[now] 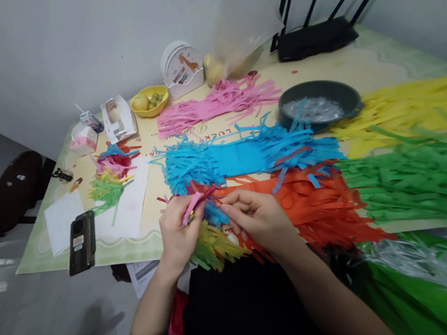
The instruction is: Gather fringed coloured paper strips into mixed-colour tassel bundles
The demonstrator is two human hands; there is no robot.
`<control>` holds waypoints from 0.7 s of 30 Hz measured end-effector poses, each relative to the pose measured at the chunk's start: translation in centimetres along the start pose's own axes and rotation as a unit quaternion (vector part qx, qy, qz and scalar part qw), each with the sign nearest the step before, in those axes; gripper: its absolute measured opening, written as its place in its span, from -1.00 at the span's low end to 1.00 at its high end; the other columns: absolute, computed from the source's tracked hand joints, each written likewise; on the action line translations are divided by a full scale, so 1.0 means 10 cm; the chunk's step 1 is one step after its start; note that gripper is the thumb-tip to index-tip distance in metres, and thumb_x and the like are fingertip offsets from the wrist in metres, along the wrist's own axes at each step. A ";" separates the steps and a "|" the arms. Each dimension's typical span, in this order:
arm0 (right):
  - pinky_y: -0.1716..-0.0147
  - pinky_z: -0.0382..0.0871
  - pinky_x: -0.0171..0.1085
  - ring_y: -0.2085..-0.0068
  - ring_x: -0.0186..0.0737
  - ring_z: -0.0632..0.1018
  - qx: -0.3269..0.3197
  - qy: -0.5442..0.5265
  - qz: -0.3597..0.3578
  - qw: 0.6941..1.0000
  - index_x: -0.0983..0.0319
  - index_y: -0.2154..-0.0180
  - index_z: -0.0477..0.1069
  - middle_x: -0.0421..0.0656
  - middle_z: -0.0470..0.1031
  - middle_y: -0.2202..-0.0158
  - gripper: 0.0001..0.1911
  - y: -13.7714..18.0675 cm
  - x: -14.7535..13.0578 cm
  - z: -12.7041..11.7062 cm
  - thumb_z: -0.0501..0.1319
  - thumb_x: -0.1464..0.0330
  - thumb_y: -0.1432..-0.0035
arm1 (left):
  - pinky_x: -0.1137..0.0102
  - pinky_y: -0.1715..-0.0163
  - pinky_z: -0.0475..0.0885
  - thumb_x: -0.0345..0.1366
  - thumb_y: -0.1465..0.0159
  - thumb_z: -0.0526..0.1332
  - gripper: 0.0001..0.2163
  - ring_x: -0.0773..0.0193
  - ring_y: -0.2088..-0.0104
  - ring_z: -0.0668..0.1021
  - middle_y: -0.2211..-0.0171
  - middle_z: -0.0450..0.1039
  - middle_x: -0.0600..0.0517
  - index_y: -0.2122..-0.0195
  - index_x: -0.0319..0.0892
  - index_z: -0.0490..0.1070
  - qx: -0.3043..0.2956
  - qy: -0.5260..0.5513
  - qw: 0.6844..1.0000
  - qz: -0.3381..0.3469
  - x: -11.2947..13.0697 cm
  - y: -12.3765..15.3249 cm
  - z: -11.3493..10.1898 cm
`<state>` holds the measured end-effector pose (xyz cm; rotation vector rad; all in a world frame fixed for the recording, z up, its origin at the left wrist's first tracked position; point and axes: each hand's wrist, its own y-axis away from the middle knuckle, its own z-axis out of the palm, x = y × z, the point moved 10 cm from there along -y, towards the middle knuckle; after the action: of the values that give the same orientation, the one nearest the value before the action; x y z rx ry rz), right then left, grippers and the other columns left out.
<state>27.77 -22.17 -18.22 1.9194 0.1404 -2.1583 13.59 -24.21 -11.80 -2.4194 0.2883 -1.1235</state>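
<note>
My left hand (180, 228) is closed around a bundle of coloured strips (191, 207), with pink and dark red ends sticking out past the thumb. Below it hang yellow, green and blue fringe ends (218, 243), probably of the same bundle. My right hand (256, 216) is close beside it, thumb and forefinger pinched together at the red strip end; what exactly they grip is too small to make out. Just beyond both hands lies blue fringe (239, 156) with an uncut middle band. Orange-red fringe (318, 203) spreads under and beside my right hand.
Green fringe (421, 181), yellow fringe (418, 108) and pink fringe (214, 106) lie on the table (389, 64). A dark bowl (283, 115) holds clear material. Leftward are a phone (81, 242) and a multicoloured tassel pile (110, 188). Behind stands a black router (316, 39).
</note>
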 end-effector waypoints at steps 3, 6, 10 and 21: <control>0.76 0.16 -0.45 0.76 -0.45 0.28 -0.007 -0.009 0.008 1.000 0.25 0.42 0.36 -0.33 0.32 0.75 -0.71 -0.02 0.01 0.01 0.28 0.15 -0.08 | 0.37 0.21 0.45 -0.36 -0.30 0.22 -0.87 0.26 0.28 0.58 0.28 0.59 -0.01 0.16 -0.14 0.51 -0.014 -0.031 0.997 0.074 0.12 0.02 0.02; 0.73 0.24 -0.44 0.74 -0.43 0.34 -0.034 -0.054 0.007 0.998 0.24 0.30 0.35 -0.34 0.37 0.71 -0.67 -0.05 0.03 0.05 0.29 0.12 -0.07 | 0.32 0.17 0.44 -0.42 -0.30 0.17 -0.80 0.22 0.21 0.57 0.23 0.60 -0.05 0.09 -0.15 0.48 -0.052 -0.071 0.983 0.158 0.24 0.06 0.09; 0.61 0.43 -0.36 0.68 -0.37 0.43 -0.091 -0.103 0.008 0.990 0.23 0.05 0.26 -0.35 0.44 0.64 -0.53 -0.08 0.08 0.14 0.30 0.13 -0.09 | 0.28 0.15 0.43 -0.46 -0.29 0.11 -0.74 0.19 0.18 0.57 0.18 0.60 -0.06 0.05 -0.15 0.46 -0.086 -0.100 0.974 0.183 0.21 0.07 0.15; 0.52 0.45 -0.39 0.58 -0.38 0.47 -0.150 -0.002 0.004 0.989 0.20 -0.36 -0.05 -0.36 0.43 0.57 -0.27 0.00 0.14 0.16 0.17 0.32 -0.23 | 0.25 0.14 0.38 -0.44 -0.30 0.15 -0.79 0.14 0.17 0.53 0.19 0.58 -0.05 0.07 -0.15 0.47 -0.118 -0.130 0.974 0.143 0.09 0.01 0.20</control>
<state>26.06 -22.69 -19.39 1.7399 0.4294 -2.0013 15.73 -24.05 -12.38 -2.5859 0.6910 -0.6709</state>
